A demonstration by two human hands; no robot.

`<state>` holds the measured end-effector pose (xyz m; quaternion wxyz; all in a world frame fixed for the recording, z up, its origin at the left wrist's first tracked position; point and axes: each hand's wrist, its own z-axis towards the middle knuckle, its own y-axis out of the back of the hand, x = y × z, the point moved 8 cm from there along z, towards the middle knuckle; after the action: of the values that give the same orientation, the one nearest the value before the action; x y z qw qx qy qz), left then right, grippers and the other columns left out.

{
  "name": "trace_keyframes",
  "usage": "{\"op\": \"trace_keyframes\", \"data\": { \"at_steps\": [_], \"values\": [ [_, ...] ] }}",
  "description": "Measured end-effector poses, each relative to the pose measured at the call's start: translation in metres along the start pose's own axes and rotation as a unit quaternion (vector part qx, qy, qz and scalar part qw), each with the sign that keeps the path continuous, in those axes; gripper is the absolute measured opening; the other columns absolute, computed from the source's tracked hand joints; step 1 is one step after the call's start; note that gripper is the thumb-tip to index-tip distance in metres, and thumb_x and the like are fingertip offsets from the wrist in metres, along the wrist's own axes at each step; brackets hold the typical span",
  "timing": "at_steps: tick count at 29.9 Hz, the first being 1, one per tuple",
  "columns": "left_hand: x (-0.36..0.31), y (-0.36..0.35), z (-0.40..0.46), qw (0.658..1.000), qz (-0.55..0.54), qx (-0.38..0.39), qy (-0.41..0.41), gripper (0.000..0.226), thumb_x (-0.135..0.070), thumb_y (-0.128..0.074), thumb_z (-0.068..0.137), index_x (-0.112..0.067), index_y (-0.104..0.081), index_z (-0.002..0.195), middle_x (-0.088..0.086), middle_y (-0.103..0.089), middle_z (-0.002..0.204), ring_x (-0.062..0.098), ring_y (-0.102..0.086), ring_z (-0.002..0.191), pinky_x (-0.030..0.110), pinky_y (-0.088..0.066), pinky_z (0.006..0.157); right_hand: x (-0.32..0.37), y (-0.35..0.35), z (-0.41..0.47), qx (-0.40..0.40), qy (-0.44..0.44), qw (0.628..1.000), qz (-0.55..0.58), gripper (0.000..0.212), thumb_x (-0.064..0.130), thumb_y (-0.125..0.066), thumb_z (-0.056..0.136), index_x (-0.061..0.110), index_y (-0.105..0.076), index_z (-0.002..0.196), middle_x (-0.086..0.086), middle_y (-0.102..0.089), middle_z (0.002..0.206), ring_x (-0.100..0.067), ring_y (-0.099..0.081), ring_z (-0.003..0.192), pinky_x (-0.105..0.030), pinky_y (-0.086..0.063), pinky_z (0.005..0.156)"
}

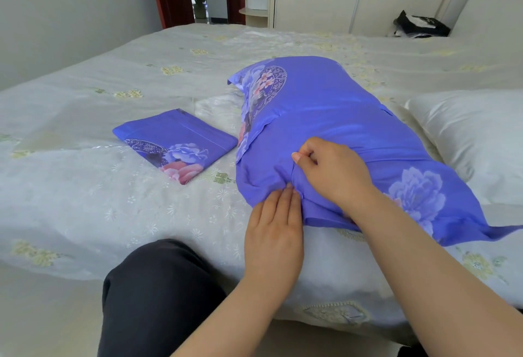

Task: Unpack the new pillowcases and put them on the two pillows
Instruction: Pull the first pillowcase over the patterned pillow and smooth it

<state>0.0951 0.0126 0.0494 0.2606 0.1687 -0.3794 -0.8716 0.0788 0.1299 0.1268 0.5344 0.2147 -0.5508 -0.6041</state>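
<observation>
While the right hand [329,171] pinches the blue pillowcase [334,118] and the left hand [273,226] presses flat-fingered near the bed's [85,118] front edge, the opening could gape if the pinch slips.

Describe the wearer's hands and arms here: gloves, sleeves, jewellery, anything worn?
Both the left hand and the right hand are bare: no gloves, rings, watch or bands visible. Both forearms are uncovered to the frame edge, no sleeves showing. Nails look short and unpainted. Dark trousers cover the knee at lower left.
</observation>
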Motion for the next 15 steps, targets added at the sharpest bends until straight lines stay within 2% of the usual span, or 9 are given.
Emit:
{"op": "trace_keyframes", "data": {
  "at_steps": [2,3,5,7,9,12,15],
  "values": [
    [0.002,-0.010,0.008,0.999,-0.028,0.037,0.006,0.046,-0.015,-0.055,0.079,-0.002,-0.059,0.123,0.014,-0.059,0.129,0.031,-0.056,0.118,0.038,-0.038,0.101,0.008,0.007,0.003,0.007,0.039,0.999,-0.029,0.034,0.043,-0.039,0.097,0.018,-0.052,0.078,-0.002,-0.055,0.076,-0.030,-0.055,0.085,-0.033,-0.034,0.063],
    [0.004,-0.012,0.012,0.997,-0.047,0.052,0.015,0.050,-0.020,-0.050,0.082,-0.001,-0.056,0.127,0.015,-0.054,0.135,0.031,-0.053,0.122,0.038,-0.038,0.104,0.011,0.013,0.006,-0.003,0.054,0.998,-0.041,0.033,0.042,-0.039,0.098,0.018,-0.054,0.081,-0.003,-0.057,0.079,-0.031,-0.056,0.088,-0.034,-0.035,0.064],
    [0.007,-0.016,0.020,0.994,-0.069,0.079,0.033,0.061,-0.030,-0.044,0.081,0.000,-0.048,0.134,0.016,-0.045,0.143,0.029,-0.047,0.129,0.039,-0.039,0.106,0.013,0.029,0.014,-0.045,0.088,0.992,-0.076,0.024,0.038,-0.046,0.096,0.021,-0.062,0.100,-0.001,-0.062,0.098,-0.027,-0.054,0.098,-0.033,-0.039,0.071],
    [0.006,-0.019,0.026,0.993,-0.073,0.090,0.035,0.070,-0.035,-0.047,0.077,0.000,-0.042,0.138,0.016,-0.040,0.146,0.028,-0.043,0.132,0.040,-0.037,0.107,0.013,0.033,0.022,-0.049,0.123,0.983,-0.127,0.025,0.037,-0.057,0.090,0.025,-0.064,0.112,0.000,-0.055,0.112,-0.023,-0.046,0.109,-0.034,-0.037,0.083],
    [0.004,-0.021,0.032,0.993,-0.072,0.086,0.030,0.079,-0.035,-0.058,0.073,-0.001,-0.035,0.140,0.015,-0.038,0.147,0.026,-0.040,0.134,0.040,-0.033,0.109,0.007,0.031,0.029,-0.024,0.123,0.981,-0.144,0.027,0.038,-0.062,0.087,0.024,-0.064,0.110,0.000,-0.051,0.115,-0.023,-0.044,0.112,-0.035,-0.034,0.090],
    [0.005,-0.019,0.037,0.995,-0.054,0.078,0.023,0.090,-0.036,-0.071,0.068,-0.001,-0.034,0.141,0.013,-0.038,0.148,0.026,-0.039,0.135,0.038,-0.031,0.109,0.000,0.031,0.039,-0.010,0.102,0.987,-0.123,0.020,0.038,-0.060,0.089,0.019,-0.062,0.094,-0.003,-0.054,0.104,-0.025,-0.050,0.102,-0.034,-0.039,0.080],
    [-0.001,-0.016,0.036,0.997,-0.013,0.081,-0.008,0.096,-0.041,-0.078,0.060,-0.002,-0.041,0.139,0.012,-0.039,0.147,0.026,-0.041,0.134,0.038,-0.036,0.106,-0.001,0.040,0.049,-0.026,0.078,0.994,-0.069,0.026,0.040,-0.056,0.091,0.015,-0.059,0.089,-0.004,-0.062,0.089,-0.026,-0.057,0.087,-0.032,-0.038,0.066]
  ]
}}
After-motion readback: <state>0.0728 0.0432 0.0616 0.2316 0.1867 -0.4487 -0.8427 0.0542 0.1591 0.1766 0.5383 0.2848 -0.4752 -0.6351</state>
